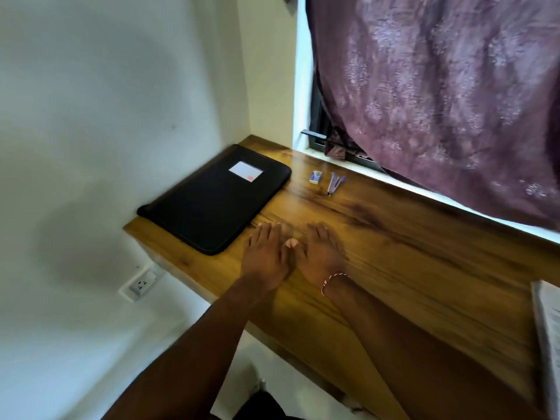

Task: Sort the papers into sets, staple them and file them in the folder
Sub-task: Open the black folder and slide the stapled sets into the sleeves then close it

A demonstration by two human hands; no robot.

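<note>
Papers (548,322): stacked at the right edge of the desk (424,268), well apart from both hands.
Left hand (266,253): flat on the wood, fingers straight, holding nothing.
Right hand (321,253): flat just beside it, fingers straight, nothing held, bracelet (331,281) on the wrist.
Folder (212,198): black, closed, lying by the left wall.
Stapler (335,184): farther back, small box (315,178) just beside it.
Curtain (439,101): purple, hanging behind.

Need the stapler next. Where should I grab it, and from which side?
Pinch the stapler across its narrow body near mid-length, coming down from above with the right hand. It lies on the desk, long axis pointing roughly away from you, both long sides free; the small box sits apart on its left.
</note>
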